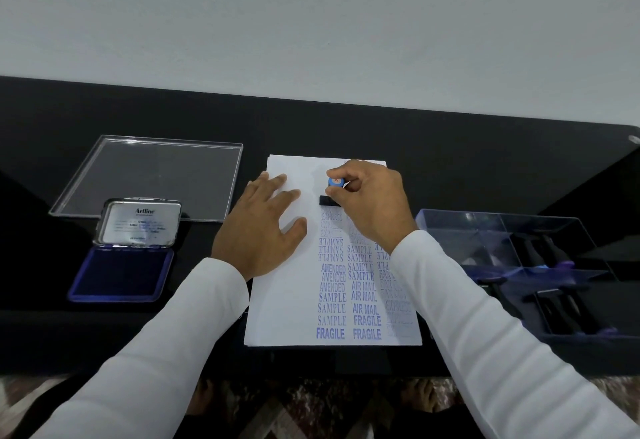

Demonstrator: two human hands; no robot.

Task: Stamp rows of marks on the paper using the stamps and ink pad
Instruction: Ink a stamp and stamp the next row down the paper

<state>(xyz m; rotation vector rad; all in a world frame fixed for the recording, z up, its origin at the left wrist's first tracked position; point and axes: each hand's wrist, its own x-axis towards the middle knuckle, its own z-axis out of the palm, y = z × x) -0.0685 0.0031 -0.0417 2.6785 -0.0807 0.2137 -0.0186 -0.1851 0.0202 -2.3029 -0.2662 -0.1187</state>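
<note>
Right hand (369, 196) is up at the far end of the paper (277, 300), its fingers (337, 172) curled and pinching a stamp (333, 193) by its round blue-capped knob, the flat black base sitting on the sheet just above the middle column of marks. Left hand (265, 227) lies flat on the paper's bare left side, fingers spread and straight. Blue printed words run up the smooth white sheet in three columns: FRAGILE, SAMPLE, AIR MAIL, AMENDED. On the glossy black worktop (450, 161), to the left, the ink pad (121, 274) lies open, felt dark blue, metal lid tilted up. Behind it a clear square acrylic lid (156, 175). On the right, a clear divided box (512, 241) with more dark stamps.
</note>
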